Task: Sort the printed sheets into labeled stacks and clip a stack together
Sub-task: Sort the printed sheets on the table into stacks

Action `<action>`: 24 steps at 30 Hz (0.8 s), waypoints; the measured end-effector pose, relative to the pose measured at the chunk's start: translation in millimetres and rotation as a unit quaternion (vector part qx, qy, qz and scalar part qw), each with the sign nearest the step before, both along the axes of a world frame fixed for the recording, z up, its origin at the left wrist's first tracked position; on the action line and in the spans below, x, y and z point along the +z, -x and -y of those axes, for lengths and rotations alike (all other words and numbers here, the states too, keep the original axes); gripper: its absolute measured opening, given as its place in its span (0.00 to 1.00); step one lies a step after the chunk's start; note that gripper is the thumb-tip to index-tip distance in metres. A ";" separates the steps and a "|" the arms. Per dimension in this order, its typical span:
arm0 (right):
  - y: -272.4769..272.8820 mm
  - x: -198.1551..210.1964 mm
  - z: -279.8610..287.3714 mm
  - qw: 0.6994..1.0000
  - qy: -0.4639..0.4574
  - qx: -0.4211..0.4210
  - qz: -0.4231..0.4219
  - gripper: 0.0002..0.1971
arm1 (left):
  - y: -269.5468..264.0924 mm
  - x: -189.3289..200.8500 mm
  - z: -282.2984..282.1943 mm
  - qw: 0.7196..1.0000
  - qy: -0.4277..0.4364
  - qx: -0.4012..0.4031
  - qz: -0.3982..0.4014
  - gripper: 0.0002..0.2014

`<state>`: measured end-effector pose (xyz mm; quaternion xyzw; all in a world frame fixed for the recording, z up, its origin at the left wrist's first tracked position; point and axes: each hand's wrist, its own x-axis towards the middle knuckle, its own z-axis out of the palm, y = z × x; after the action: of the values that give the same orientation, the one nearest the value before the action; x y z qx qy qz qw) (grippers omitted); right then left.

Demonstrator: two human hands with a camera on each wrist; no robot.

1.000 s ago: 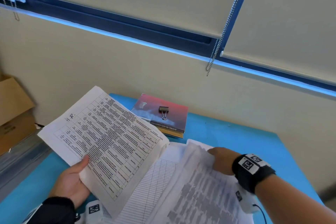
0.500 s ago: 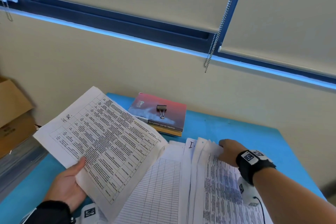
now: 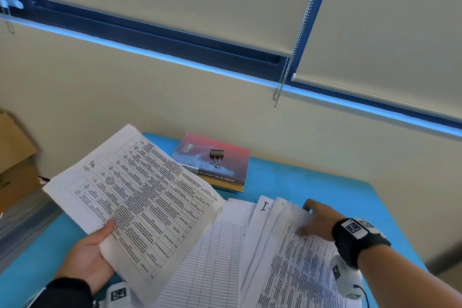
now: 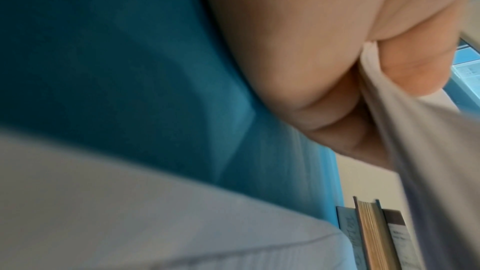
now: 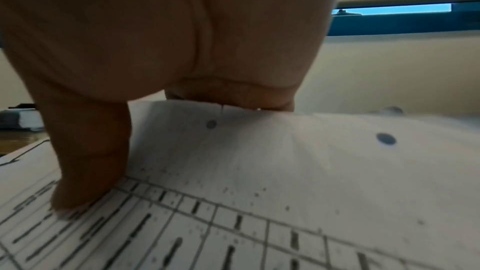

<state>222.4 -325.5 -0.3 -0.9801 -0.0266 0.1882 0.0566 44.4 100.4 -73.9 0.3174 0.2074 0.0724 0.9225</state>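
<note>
Spanning the lower frame: blue bench [image 3: 312,182], set against a cream wall, carrying all task items.

Fanned across its near right: loose printed sheets [image 3: 295,270], overlapping and unsquared, one marked "I" at its top edge; probably the unsorted or part-sorted supply, spread so headings can be read.

Raised above the bench at left: held sheet [image 3: 140,197], a printed table marked "H.R." by hand, tilted toward the camera, presumably for reading the label before assigning a stack.

Lying at the far edge: red book [image 3: 212,160], flat, well apart from the papers; seemingly a parking spot.

Pinching the held sheet at its lower edge: left hand [image 3: 87,255], grip closed on the paper, thumb on top and fingers beneath, as the left wrist view confirms.

Resting on the top corner of the fanned sheets: right hand [image 3: 317,217], thumb pressed down on the print, fingers curled over the far edge, apparently about to lift or steady a page.

Sitting on the book cover: black binder clip [image 3: 217,156], handles toward the camera, untouched; clipping not yet begun.
</note>
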 end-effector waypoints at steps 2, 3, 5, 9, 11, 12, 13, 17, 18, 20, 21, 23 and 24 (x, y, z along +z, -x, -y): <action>4.8 2.5 -2.8 1.000 0.015 0.017 -0.014 0.25 | 0.0 2.4 0.3 1.000 -0.001 -0.006 0.001 0.20; 6.7 4.8 -3.4 0.999 0.024 0.030 -0.015 0.20 | -0.5 3.2 1.0 1.000 -0.002 -0.004 -0.001 0.17; 11.7 15.8 -4.2 0.998 0.041 0.043 -0.009 0.12 | -1.0 1.5 0.8 1.000 -0.004 0.012 -0.023 0.16; 24.4 46.7 0.5 0.997 0.054 0.045 0.030 0.27 | -3.0 -0.3 2.4 0.996 -0.016 0.038 -0.085 0.17; 31.5 70.1 2.1 0.996 0.044 0.052 0.050 0.27 | -3.5 2.7 5.1 0.994 -0.035 0.043 -0.098 0.18; 34.8 82.4 2.7 0.995 0.039 0.063 0.061 0.21 | -4.5 4.0 6.2 0.993 -0.044 0.045 -0.097 0.19; 39.0 94.7 3.0 0.994 0.032 0.081 0.071 0.13 | -6.0 7.3 7.7 0.993 -0.058 0.047 -0.096 0.18; 59.1 148.1 -2.7 0.984 0.017 0.134 0.113 0.06 | -20.5 38.8 14.5 0.985 -0.152 0.042 -0.070 0.13; 64.8 161.9 -5.2 0.981 0.007 0.150 0.123 0.06 | -25.0 50.1 17.2 0.981 -0.183 0.040 -0.056 0.12; 75.2 185.7 -11.3 0.972 -0.010 0.182 0.149 0.06 | -33.3 73.3 24.9 0.970 -0.239 0.043 -0.030 0.14; 80.1 196.4 -15.0 0.967 -0.015 0.194 0.164 0.06 | -35.6 85.7 30.2 0.962 -0.268 0.046 -0.018 0.15; 89.5 216.6 -24.1 0.957 -0.029 0.213 0.193 0.06 | -38.2 107.8 43.2 0.944 -0.328 0.041 0.012 0.13; 93.5 225.0 -29.2 0.952 -0.035 0.222 0.206 0.05 | -37.9 117.1 50.7 0.933 -0.357 0.032 0.026 0.11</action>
<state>128.9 -296.4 224.7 -0.9644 -0.2610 -0.0108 0.0407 82.3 49.6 43.2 0.6175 0.1535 0.1790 0.7504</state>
